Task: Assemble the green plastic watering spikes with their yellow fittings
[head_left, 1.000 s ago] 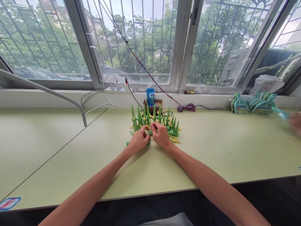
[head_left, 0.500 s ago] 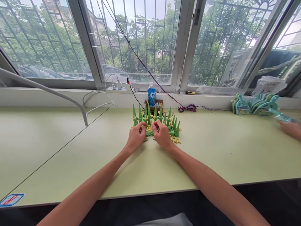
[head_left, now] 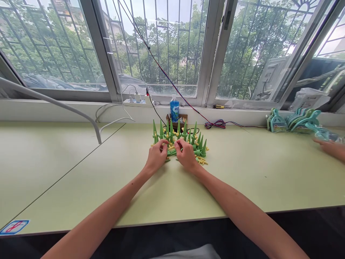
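Note:
A cluster of upright green plastic cones [head_left: 185, 136] with small yellow pieces [head_left: 201, 161] stands on the pale green table [head_left: 242, 172], just in front of me. My left hand [head_left: 156, 156] and my right hand [head_left: 185, 154] rest side by side at the near edge of the cluster. Both have their fingers curled and pinched on a small green and yellow part [head_left: 171, 149] between them. The fingertips hide most of that part.
A blue drink bottle [head_left: 174, 108] stands on the sill behind the cones, with red and black wires [head_left: 215, 124] beside it. Teal plastic items [head_left: 293, 120] are stacked at the far right, where another person's hand [head_left: 330, 146] reaches in. A white tube [head_left: 67, 109] arches over the left.
My hands stay pinched together at the cone cluster, barely shifting. The other person's hand at the right edge has moved a little inward along the table.

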A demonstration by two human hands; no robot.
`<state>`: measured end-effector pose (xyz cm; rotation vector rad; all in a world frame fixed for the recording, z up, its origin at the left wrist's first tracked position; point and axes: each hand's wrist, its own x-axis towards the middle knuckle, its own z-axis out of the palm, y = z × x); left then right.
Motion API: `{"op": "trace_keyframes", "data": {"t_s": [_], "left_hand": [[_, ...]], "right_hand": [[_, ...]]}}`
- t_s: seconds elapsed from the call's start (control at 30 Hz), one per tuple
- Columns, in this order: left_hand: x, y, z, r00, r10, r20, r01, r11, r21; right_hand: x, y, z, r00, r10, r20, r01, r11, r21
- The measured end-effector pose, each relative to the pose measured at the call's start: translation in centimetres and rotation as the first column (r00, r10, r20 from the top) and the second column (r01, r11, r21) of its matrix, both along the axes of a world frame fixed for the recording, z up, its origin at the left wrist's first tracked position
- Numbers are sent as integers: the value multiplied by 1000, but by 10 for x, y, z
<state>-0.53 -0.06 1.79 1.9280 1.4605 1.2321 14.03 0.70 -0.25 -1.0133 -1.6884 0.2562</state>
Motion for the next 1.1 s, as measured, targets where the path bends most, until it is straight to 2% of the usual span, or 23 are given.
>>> {"op": "trace_keyframes", "data": {"t_s": [0.4, 0.63, 0.83, 1.1], "left_hand": [[3, -4, 2, 998, -44, 44, 44, 999, -4], [4, -5, 2, 994, -96, 42, 98, 995, -28], [6, -3, -2, 991, -95, -97, 104, 991, 85], [4, 6, -10, 990, -26, -141, 52, 982, 181]], "right_hand": [[-2, 3, -4, 997, 77, 14, -77, 997, -18], [0, 2, -2, 997, 70, -14, -71, 997, -41], [1, 2, -1, 996, 54, -77, -59, 996, -65], [1, 2, -2, 994, 81, -79, -88, 993, -85]]}}
